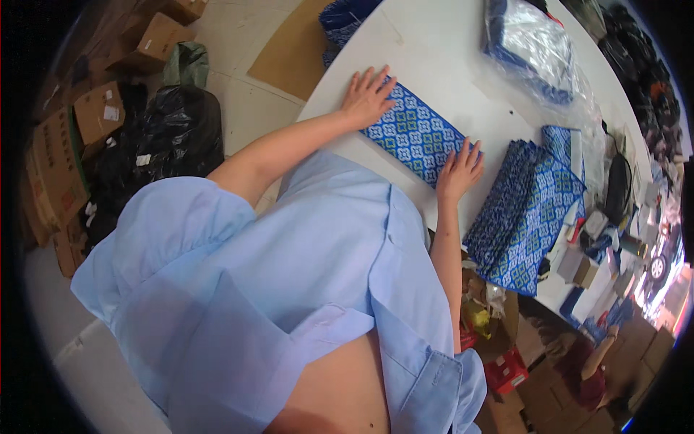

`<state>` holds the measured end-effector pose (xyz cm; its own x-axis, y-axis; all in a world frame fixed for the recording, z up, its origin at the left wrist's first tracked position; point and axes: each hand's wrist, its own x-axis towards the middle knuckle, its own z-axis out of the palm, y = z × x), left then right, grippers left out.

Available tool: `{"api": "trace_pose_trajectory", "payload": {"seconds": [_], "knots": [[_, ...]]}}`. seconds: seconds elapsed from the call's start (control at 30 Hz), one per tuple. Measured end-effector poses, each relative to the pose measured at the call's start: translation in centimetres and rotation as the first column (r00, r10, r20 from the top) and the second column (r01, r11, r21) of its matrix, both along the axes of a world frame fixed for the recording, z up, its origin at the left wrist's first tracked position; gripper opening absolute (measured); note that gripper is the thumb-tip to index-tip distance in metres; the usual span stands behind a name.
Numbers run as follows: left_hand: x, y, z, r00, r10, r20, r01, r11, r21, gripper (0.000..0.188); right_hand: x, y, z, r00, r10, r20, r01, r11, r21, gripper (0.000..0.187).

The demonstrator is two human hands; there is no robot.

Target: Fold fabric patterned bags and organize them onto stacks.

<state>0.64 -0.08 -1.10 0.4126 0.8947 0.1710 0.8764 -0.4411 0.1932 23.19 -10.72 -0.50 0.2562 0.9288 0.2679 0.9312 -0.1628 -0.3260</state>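
Note:
On the white table lies a folded blue, white and green patterned cloth [419, 130], a long flat rectangle set at a slant. At its far left end rests my left hand [366, 99], fingers spread on the fabric. My right hand [460, 172] lies over the opposite end, its fingers also apart and flat. Neither hand grips the cloth. Just right of my right hand sits a thick stack of matching cloths [531, 210], its layered edges facing me. Behind that stack is another folded piece [562, 145] of the same pattern.
Clear plastic packaging [535, 50] with blue cloth inside lies on the white table [426, 40] at the far right. More blue fabric [340, 29] is at the table's left edge. Cardboard boxes [54, 166] and a black bag [181, 126] stand left. Another person's arm [598, 354] shows lower right.

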Motion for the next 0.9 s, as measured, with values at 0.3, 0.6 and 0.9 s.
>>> {"api": "trace_pose_trajectory", "payload": {"seconds": [0.3,0.6,0.9], "knots": [[0.2,0.2,-0.2,0.997,-0.073,-0.01,0.073,0.993,0.097,0.05,1.9,0.8,-1.3,0.976,-0.036,0.213,0.074,0.982,-0.175,0.046],[0.3,2.7,1.5,0.986,0.013,0.166,0.012,0.989,-0.15,0.032,4.1,2.1,0.1,0.986,-0.117,-0.121,0.114,0.993,-0.026,0.024],[-1.6,4.6,3.0,0.966,0.138,0.219,-0.015,0.875,-0.484,0.022,5.3,1.9,0.9,0.798,-0.183,-0.574,0.101,0.98,-0.172,0.023]]}}
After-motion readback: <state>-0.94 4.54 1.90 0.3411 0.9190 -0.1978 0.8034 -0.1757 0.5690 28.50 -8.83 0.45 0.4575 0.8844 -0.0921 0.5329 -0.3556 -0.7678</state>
